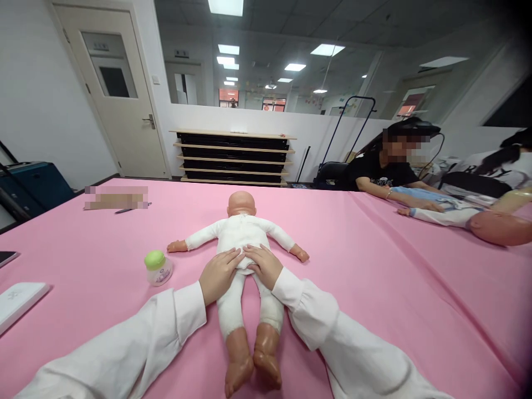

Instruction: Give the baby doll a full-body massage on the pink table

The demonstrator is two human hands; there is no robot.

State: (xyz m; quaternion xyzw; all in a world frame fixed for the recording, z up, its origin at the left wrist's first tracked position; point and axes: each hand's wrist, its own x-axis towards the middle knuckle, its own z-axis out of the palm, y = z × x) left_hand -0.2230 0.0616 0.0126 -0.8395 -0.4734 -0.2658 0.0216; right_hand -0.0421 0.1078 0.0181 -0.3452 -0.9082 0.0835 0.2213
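Observation:
A baby doll with a white cloth body lies stretched out, its head away from me and its feet toward me. Its arms are spread to both sides. My left hand rests flat on the left side of the doll's lower body, fingers extended. On the right side, my right hand lies in the same way, with its fingertips close to those of the left. Neither hand grips anything. Left of the doll stands a small jar with a green lid.
A pink cloth covers the table. A white box-like object and part of a dark phone-like object lie at the left edge; a pen lies farther back. At the right, another person handles a second doll.

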